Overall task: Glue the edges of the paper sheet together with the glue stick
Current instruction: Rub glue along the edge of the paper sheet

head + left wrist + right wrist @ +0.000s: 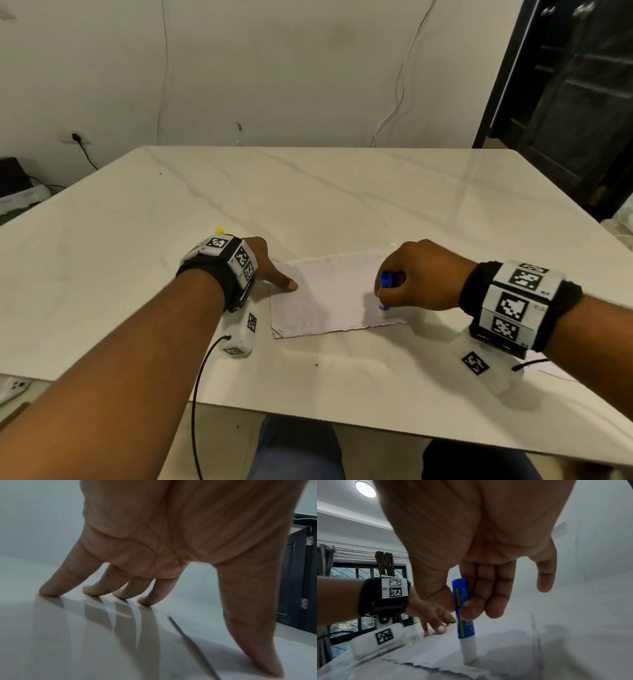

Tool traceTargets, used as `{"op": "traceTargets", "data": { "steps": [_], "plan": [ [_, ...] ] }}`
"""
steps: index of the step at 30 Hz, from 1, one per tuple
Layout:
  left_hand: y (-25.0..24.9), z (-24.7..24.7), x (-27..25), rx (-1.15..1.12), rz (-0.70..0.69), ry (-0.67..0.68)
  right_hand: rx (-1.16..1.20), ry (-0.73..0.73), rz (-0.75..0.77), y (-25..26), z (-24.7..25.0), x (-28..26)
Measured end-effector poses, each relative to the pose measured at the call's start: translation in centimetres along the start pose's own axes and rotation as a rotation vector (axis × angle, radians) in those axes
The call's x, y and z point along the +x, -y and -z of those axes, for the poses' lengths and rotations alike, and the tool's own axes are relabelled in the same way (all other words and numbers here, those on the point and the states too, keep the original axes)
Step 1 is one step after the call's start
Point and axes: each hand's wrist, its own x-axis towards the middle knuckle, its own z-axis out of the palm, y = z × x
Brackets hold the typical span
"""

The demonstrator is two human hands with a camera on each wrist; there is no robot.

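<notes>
Paper sheet (334, 294) lies flat on the marble-patterned table (342, 192), near the front edge, between the two hands. It looks folded over on itself; the near edge is ragged, with a second layer showing beneath it at the front left corner.

Left hand (265, 263) at the sheet's left edge, fingers (96, 588) straight and spread. The four fingertips rest on the bare table just left of the paper; the thumb (254, 635) presses down on the sheet itself, pinning it.

Right hand (423, 275) over the sheet's right part, holding the glue stick (464, 609) upright. Thumb on one side and index and middle fingers (471, 601) on the other pinch the blue barrel; the little finger stands out free. Cap is off: the white glue end points down and touches the paper close to the ragged near edge, towards the right corner.

Both wrists carry black straps with white blocks of square black-and-white markers (512, 305). A small yellow object (219, 232) sits just behind the left wrist; too hidden to identify. A thin black cable (197, 394) runs from the left wrist unit down off the table's front edge.
</notes>
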Motion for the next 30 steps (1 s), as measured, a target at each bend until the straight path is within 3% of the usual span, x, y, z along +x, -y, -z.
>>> {"op": "traceTargets", "data": {
  "steps": [14,24,30],
  "plan": [
    [-0.7,0.6,-1.3,0.003,0.015,0.003,0.043,0.086,0.269,9.4,-4.4,4.3],
    [-0.5,0.4,-1.7,-0.032,0.021,0.005,0.037,0.048,0.264,9.8,-4.8,5.8],
    [-0.4,1.2,-1.9,-0.171,0.063,0.032,0.045,0.015,0.229,9.5,-4.8,6.6]
  ]
}}
